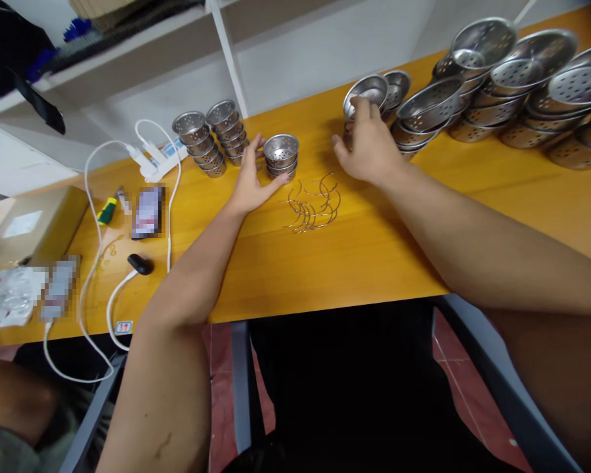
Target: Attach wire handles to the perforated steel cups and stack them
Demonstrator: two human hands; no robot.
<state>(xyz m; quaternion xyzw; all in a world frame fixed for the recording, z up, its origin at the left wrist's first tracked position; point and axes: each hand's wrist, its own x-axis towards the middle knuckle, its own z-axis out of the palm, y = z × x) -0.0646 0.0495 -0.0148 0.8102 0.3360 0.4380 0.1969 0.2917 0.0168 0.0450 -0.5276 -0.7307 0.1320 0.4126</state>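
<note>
Beside a short stack of perforated metal cups [281, 152], my left hand [254, 177] has its thumb and fingers spread around the stack's left and front sides. My right hand [367, 141] reaches to another metal cup [372, 89] at the back, its fingers at the near rim and its thumb apart; whether it grips the rim is unclear. Between the hands, several thin curved wires [311, 209] lie on the wooden table [335, 269]. Two taller stacks of small cups [209, 154] stand behind and left of my left hand.
Larger perforated cups [497, 98] stand in several stacks at the right. A power strip [162, 164] with white cables, a green-yellow tool [107, 211], a black object [140, 264] and a cardboard box [39, 226] are at the left. Another person's leg [14, 394] shows lower left.
</note>
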